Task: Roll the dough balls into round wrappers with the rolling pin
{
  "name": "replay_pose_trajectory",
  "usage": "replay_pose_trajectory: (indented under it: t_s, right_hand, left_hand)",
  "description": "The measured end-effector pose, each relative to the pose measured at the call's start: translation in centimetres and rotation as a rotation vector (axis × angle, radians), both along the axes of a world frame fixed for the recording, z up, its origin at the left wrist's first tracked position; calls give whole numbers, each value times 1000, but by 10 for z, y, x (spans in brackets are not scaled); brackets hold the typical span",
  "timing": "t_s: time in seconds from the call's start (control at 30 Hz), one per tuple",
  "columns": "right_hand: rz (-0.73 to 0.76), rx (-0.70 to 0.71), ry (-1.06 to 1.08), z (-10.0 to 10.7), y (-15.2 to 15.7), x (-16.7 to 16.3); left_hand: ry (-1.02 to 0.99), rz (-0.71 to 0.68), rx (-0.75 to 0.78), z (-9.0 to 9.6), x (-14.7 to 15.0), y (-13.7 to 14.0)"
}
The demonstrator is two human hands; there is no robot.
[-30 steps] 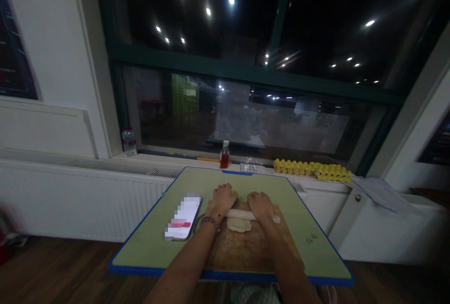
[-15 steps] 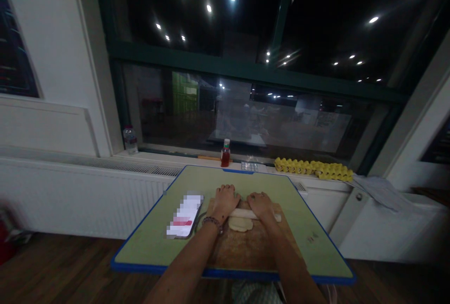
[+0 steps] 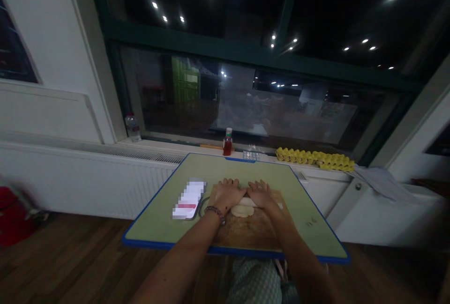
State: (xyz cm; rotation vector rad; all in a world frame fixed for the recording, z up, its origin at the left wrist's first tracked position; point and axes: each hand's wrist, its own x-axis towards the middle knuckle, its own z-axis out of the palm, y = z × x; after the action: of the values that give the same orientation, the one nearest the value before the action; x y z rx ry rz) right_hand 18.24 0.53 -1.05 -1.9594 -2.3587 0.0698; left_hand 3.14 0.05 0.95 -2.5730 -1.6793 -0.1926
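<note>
A pale rolling pin lies crosswise over a wooden board. My left hand bears down on its left part, fingers curving over the far side; a beaded bracelet circles that wrist. Over the right part of the pin is my right hand, closed on it in the same way, with the thumbs close together. A flattened piece of dough sits on the board on the near side of the pin, partly under it. My hands hide most of the pin.
A phone with a lit screen lies left of the board on the green, blue-edged table. On the windowsill beyond stand a sauce bottle, a water bottle and yellow egg trays. A red bucket-like object is at far left.
My view has tilted down a little, so the table sits higher in the picture. Both hands remain on the rolling pin, with the fingers reaching further forward and the dough still beside it.
</note>
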Motion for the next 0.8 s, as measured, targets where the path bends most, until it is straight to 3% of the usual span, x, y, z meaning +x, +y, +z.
replay_pose_trajectory:
  t_s: [0.13, 0.37, 0.57, 0.8]
  right_hand:
    - [-23, -37, 4, 5, -15, -1]
    - [-15, 96, 4, -12, -33, 2]
    - [-35, 230, -10, -17, -49, -2]
    - [-35, 273, 34, -11, -64, -6]
  left_hand:
    - [38, -119, 79, -3, -3, -8]
    - [-7, -130, 179, -13, -1, -21]
    - [-74, -138, 161, -12, -1, -35]
    - [-172, -114, 121, -14, -2, -46]
